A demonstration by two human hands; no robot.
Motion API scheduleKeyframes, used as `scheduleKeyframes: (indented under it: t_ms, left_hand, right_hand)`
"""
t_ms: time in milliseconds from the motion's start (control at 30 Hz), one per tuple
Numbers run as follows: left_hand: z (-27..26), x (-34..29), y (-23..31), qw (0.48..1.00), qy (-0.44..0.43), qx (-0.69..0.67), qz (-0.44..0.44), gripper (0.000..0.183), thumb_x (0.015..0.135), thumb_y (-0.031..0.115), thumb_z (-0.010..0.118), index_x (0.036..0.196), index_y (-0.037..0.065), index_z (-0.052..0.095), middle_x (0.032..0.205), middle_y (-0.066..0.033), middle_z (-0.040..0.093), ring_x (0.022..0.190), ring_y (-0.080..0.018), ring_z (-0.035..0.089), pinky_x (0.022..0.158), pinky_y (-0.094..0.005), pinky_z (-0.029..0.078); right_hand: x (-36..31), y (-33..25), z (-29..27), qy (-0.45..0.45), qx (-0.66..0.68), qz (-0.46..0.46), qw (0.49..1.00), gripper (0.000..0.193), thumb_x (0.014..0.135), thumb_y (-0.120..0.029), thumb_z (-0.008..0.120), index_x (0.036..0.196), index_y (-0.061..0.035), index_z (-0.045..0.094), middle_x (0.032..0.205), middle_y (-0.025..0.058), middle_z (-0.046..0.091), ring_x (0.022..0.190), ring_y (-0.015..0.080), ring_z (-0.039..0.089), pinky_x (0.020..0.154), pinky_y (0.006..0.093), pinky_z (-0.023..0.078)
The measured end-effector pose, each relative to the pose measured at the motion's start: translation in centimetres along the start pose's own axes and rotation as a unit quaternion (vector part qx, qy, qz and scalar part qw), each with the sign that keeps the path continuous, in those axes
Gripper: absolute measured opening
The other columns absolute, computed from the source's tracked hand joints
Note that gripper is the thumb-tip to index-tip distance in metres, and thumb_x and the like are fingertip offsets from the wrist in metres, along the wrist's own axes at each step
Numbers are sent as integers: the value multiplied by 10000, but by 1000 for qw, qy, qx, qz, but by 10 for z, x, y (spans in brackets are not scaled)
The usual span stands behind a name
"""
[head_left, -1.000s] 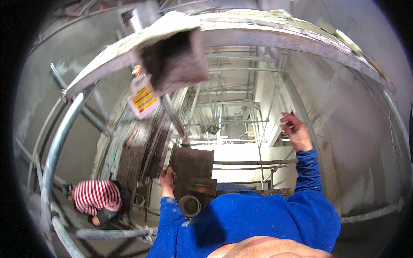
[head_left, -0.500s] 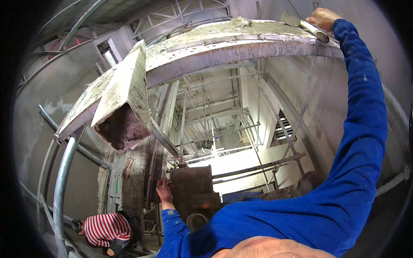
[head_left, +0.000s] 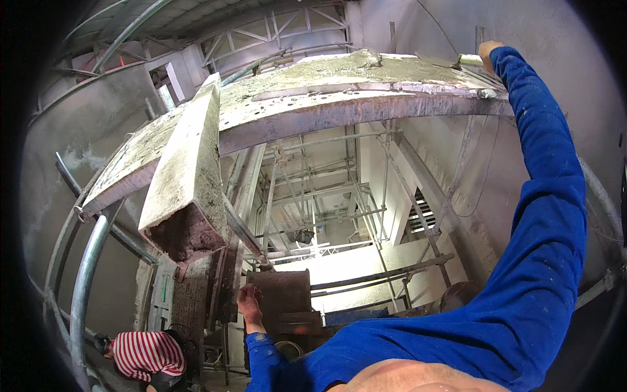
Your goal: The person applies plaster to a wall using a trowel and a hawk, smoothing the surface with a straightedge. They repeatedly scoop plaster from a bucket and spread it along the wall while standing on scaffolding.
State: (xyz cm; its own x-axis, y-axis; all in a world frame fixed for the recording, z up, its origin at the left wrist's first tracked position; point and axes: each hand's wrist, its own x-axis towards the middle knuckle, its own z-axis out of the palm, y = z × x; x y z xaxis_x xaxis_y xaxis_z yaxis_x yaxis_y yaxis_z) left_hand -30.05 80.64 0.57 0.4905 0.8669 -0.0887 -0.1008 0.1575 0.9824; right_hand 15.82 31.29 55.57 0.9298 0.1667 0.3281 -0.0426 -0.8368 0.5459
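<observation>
At the far right end of a long mortar-covered slab (head_left: 313, 73), my right hand (head_left: 490, 55) is closed round the pale handle of a trowel (head_left: 437, 62). The trowel's grey blade lies low against the slab's top. Part of the handle is hidden by my fingers. A lump of wet mortar (head_left: 367, 59) sits on the slab left of the blade. My left hand (head_left: 249, 306) hangs low in front of me, its fingers loosely bent and apart, with nothing visible in it. It is nearest to a brown box-like thing (head_left: 279, 289).
A hollow rectangular beam (head_left: 189, 176) lies across the slab's left part, its end jutting toward me. Metal scaffold pipes (head_left: 90, 281) stand at the left. Below the slab is a deep shaft with scaffolding (head_left: 339, 212). A person in a striped shirt (head_left: 149, 355) crouches at lower left.
The slab and beam now sit lower in the view. The trowel has turned from a tilted position to nearly flat on the slab. My left hand stays down, fingers loosely bent.
</observation>
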Motion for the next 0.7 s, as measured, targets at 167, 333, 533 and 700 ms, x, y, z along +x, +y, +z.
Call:
scheduleKeyframes:
  t_ms: [167, 333, 533, 700]
  left_hand:
    - [-9, -6, -34, 1000, 10, 21, -10, 119, 850, 170, 574, 895, 59, 574, 700, -24, 555, 562, -135, 542, 493, -267, 438]
    - [-9, -8, -35, 1000, -14, 10, -11, 110, 842, 147, 576, 879, 43, 573, 700, -28, 567, 574, -145, 558, 489, -281, 451]
    - [2, -23, -19, 999, 52, -2, -3, 106, 836, 137, 571, 897, 52, 570, 720, -30, 575, 588, -144, 566, 490, -281, 456]
    - [-4, -35, -22, 994, 96, 6, -44, 127, 832, 142, 580, 932, 66, 564, 767, -30, 583, 606, -141, 573, 510, -280, 479]
  right_hand:
    - [-26, 4, -7, 114, 24, 35, 993, 250, 847, -111, 525, 1065, -155, 637, 992, 89, 659, 969, 247, 622, 810, 386, 521]
    - [-5, 2, -14, 213, -32, -53, 975, 194, 853, -179, 517, 1020, -194, 615, 882, 52, 665, 836, 229, 650, 729, 361, 541]
    - [28, -17, -19, 258, -7, -113, 959, 201, 834, -192, 576, 1034, -205, 591, 877, 51, 662, 844, 227, 645, 736, 362, 532]
    - [26, -30, -25, 300, 12, -175, 938, 217, 845, -234, 578, 1060, -203, 571, 850, 68, 655, 817, 250, 641, 726, 369, 526]
